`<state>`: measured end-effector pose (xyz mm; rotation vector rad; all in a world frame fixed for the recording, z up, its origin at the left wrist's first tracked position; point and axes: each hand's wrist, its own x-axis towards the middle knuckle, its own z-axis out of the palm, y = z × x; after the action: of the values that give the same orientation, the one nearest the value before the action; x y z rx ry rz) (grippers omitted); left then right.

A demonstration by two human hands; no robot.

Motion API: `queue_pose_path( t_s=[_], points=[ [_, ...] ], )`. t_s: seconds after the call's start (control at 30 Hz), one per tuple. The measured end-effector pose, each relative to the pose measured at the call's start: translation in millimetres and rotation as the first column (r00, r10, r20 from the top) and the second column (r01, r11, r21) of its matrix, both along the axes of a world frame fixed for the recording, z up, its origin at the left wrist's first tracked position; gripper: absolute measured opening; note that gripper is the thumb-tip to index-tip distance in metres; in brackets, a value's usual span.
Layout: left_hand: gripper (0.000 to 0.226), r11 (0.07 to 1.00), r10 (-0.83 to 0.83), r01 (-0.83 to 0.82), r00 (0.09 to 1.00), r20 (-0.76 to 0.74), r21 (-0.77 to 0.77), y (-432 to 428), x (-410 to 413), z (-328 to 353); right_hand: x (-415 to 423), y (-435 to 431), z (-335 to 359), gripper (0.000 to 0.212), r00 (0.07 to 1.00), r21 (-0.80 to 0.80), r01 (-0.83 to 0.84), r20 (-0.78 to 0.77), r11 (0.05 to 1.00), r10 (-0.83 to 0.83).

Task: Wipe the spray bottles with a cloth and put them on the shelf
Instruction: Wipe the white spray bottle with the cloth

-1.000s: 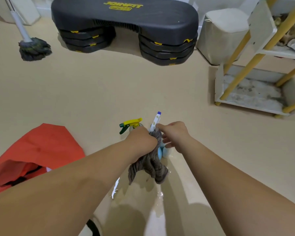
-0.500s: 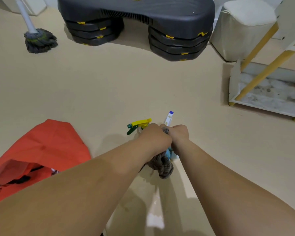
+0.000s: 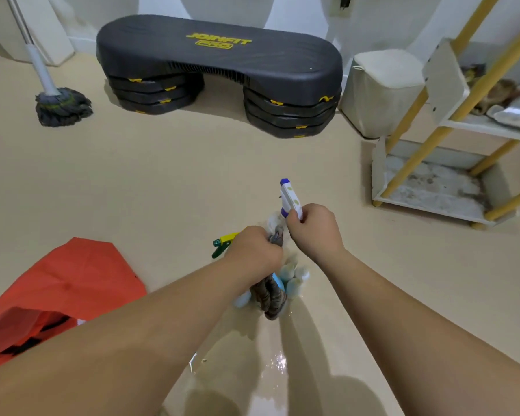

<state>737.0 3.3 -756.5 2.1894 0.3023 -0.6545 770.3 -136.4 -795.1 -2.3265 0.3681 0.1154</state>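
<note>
My right hand (image 3: 312,232) grips the white spray head with blue tips of a spray bottle (image 3: 289,198), lifted above the floor. My left hand (image 3: 254,255) is closed on a grey-brown cloth (image 3: 270,295) that wraps the bottle's body and hangs down. Behind my left hand stands a second bottle with a yellow and green spray head (image 3: 224,241), mostly hidden. Pale blue bottle bodies (image 3: 294,276) show on the floor under my hands. The white shelf with yellow posts (image 3: 427,199) stands at the right.
A black stepper platform (image 3: 216,67) sits at the back. A mop (image 3: 62,105) leans at the back left. An orange bag (image 3: 57,292) lies on the floor at the left. A beige stool (image 3: 379,91) stands beside the shelf. The floor near me is wet.
My right hand has raised the blue-tipped spray head higher and to the right, away from my left hand. The view has tilted up, showing more of the shelf.
</note>
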Motion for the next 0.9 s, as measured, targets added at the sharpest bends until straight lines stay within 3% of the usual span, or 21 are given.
queue_pose_path(
  t_s=[0.17,0.3,0.43,0.5,0.57,0.67,0.77,0.9],
  points=[
    [0.019,0.982,0.088,-0.071,0.992,0.092,-0.176,-5,-10,35,-25,-33,63,0.028,0.988,-0.087,-0.051,0.139,0.995,0.063],
    [0.028,0.935,0.181,-0.137,0.977,0.11,-0.326,-15,-27,57,-62,-57,116,0.022,0.963,-0.125,-0.062,0.253,0.99,0.093],
    [0.027,0.825,0.333,-0.241,0.938,0.096,-0.512,-39,-51,94,-109,-77,164,0.021,0.95,-0.105,-0.038,0.304,0.994,0.068],
    [0.025,0.826,0.329,-0.2,0.93,0.162,-0.526,-49,-65,115,-133,-86,184,0.021,0.96,-0.081,-0.037,0.273,0.996,0.058],
    [0.02,0.83,0.277,-0.124,0.938,0.208,-0.544,-56,-76,131,-151,-94,201,0.017,0.977,-0.023,-0.045,0.206,0.999,0.049],
    [0.022,0.753,0.17,-0.036,0.975,0.142,-0.657,-60,-96,150,-167,-104,216,0.017,0.996,0.097,-0.035,0.085,0.995,0.027],
    [0.022,0.742,0.081,0.028,0.988,0.131,-0.669,-63,-109,151,-176,-109,216,0.021,1.0,0.291,0.019,0.017,0.957,-0.025],
    [0.015,0.794,0.059,0.124,0.959,0.279,-0.595,-65,-112,142,-178,-119,200,0.028,0.994,0.495,0.112,-0.044,0.861,-0.103]
  ],
)
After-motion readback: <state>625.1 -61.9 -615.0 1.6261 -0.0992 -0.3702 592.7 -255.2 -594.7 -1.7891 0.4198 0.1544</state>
